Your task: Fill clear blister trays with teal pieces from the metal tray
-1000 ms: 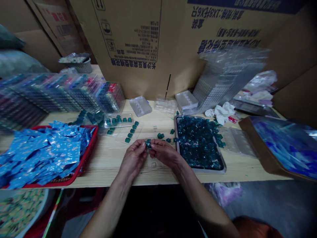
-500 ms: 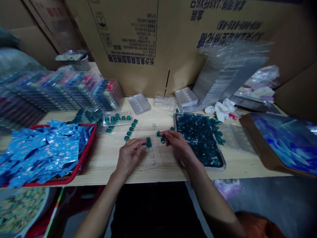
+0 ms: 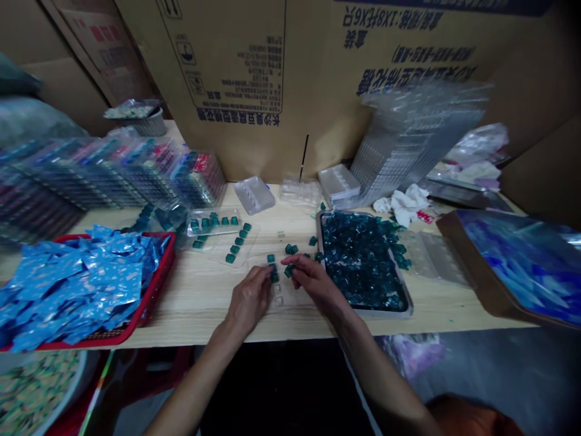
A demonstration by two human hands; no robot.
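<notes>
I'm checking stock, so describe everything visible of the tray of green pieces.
The tray is shallow and rectangular, dark inside with a pale grey rim. It lies flat on the wooden table, heaped with glossy green pieces, some spilling over its right edge. Its material, and whether the right forearm touches it, are unclear.

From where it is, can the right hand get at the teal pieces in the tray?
Likely yes: the tray is uncovered, right beside the right hand, and nothing tall blocks the teal pieces. That hand seems to hold another teal piece.
</notes>
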